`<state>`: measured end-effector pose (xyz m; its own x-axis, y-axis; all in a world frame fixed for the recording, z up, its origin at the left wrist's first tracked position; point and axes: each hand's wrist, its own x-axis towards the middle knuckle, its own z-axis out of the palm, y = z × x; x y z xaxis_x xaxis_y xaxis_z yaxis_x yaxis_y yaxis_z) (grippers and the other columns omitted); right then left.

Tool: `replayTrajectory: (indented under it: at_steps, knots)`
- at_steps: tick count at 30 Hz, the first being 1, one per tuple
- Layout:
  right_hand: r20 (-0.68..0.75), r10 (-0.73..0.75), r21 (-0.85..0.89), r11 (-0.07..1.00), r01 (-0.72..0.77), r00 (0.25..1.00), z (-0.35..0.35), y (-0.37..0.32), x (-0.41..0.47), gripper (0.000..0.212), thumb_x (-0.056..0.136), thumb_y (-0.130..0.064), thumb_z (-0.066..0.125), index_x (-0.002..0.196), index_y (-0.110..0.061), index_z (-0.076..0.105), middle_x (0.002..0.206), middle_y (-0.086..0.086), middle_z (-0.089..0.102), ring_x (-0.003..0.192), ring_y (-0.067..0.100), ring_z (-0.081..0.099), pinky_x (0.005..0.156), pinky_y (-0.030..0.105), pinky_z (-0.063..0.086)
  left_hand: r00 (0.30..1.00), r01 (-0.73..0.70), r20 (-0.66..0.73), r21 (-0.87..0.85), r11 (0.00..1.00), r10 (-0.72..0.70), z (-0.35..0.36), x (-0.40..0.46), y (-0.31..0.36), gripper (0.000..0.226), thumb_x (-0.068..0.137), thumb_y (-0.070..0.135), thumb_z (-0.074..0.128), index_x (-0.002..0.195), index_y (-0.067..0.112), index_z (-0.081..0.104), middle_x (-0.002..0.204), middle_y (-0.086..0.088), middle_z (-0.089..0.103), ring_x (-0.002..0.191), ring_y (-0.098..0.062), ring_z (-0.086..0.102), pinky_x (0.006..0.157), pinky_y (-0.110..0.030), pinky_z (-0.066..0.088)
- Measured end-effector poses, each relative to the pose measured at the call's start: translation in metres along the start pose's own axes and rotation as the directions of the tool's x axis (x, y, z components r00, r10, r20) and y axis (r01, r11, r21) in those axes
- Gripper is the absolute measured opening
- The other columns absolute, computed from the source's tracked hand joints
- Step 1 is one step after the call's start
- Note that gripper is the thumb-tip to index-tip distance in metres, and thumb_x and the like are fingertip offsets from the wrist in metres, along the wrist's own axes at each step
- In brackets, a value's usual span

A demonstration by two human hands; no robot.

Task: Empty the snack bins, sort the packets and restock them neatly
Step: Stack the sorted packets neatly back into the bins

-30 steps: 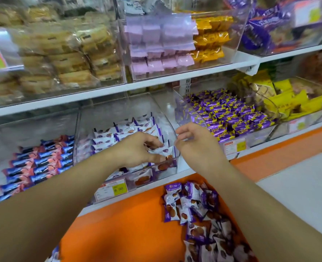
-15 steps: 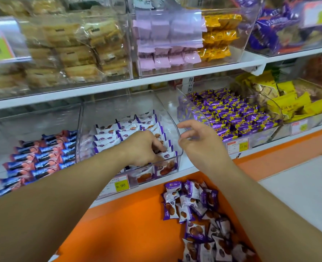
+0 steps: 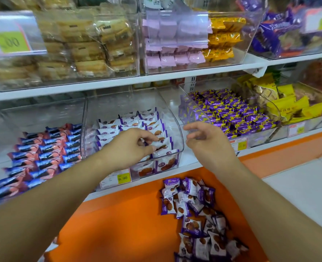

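Drawn back from the bin since a second ago: right hand, now out beyond the clear bin side wall, fingers loosely curled and spread, holding nothing. Left hand reaching over the bin's low front lip, fingers pinching at a white-and-purple packet in the front rows of packets. Rows standing upright, filling the bin's front and middle; bare clear room behind them to the back wall. Open gap of white shelf between this bin and the purple-candy bin at right. Loose pile of packets below on the orange ledge, with wide orange space left of it.
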<state>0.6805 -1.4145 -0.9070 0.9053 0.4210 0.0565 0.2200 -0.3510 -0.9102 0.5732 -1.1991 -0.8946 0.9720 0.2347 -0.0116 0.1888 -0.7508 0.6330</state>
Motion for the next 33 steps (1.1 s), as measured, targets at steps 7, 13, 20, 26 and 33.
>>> replayTrajectory:
  at_steps: [7, 13, 20, 26, 33]
  knots:
    - [0.15, 0.143, -0.278, 0.956, -0.097, 0.978, -0.003, 0.026, -0.022, 0.023, 0.085, -0.007, 0.066, 0.077, -0.027, 0.076, 0.067, -0.001, 0.071, 0.058, 0.011, 0.062, 0.058, 0.031, 0.05, 0.991, -0.122, -0.087, -0.292, 0.949, 0.101, 0.037, -0.103, 0.003, 0.017, 0.094, 0.018, 0.074, 0.101, 0.033, 0.077, 0.089, 0.014, 0.068, 0.079, -0.006, 0.058, 0.067, -0.015, 0.044]
    - [0.524, 0.442, -0.698, 0.712, 0.07, 0.728, 0.02, 0.084, -0.047, 0.035, 0.091, -0.017, 0.071, 0.125, -0.026, 0.07, 0.112, -0.005, 0.071, 0.101, 0.016, 0.068, 0.092, 0.035, 0.059, 0.95, 0.206, 0.259, -0.095, 0.974, -0.176, 0.222, -0.106, -0.16, 0.023, 0.087, 0.063, 0.07, 0.101, 0.046, 0.063, 0.107, 0.02, 0.071, 0.081, -0.007, 0.068, 0.071, -0.028, 0.061]
    - [0.617, 0.539, -0.775, 0.542, 0.325, 0.573, 0.053, 0.178, -0.038, 0.055, 0.1, -0.052, 0.064, 0.145, -0.022, 0.057, 0.145, 0.001, 0.059, 0.128, 0.022, 0.059, 0.106, 0.035, 0.05, 0.799, 0.375, 0.529, -0.067, 0.925, -0.286, 0.249, -0.111, -0.109, 0.034, 0.089, 0.043, 0.077, 0.117, 0.031, 0.063, 0.11, 0.009, 0.06, 0.095, -0.009, 0.062, 0.077, -0.033, 0.056]
    - [0.529, 0.581, -0.835, 0.485, 0.26, 0.618, 0.079, 0.249, -0.035, 0.042, 0.101, -0.045, 0.063, 0.124, -0.01, 0.069, 0.113, 0.01, 0.072, 0.1, 0.024, 0.07, 0.084, 0.038, 0.06, 0.767, 0.232, 0.585, 0.13, 0.964, -0.263, 0.311, -0.111, -0.116, 0.051, 0.085, 0.06, 0.074, 0.119, 0.023, 0.067, 0.117, -0.006, 0.06, 0.111, -0.024, 0.054, 0.082, -0.033, 0.041]
    - [0.436, 0.549, -0.88, 0.425, 0.211, 0.713, 0.086, 0.285, -0.044, 0.046, 0.072, -0.05, 0.084, 0.105, -0.027, 0.062, 0.114, 0.004, 0.053, 0.102, 0.026, 0.057, 0.081, 0.04, 0.059, 0.812, 0.277, 0.506, 0.106, 0.955, -0.291, 0.328, -0.122, -0.128, 0.038, 0.078, 0.049, 0.085, 0.095, 0.022, 0.065, 0.105, 0.0, 0.06, 0.098, -0.019, 0.055, 0.081, -0.033, 0.044]
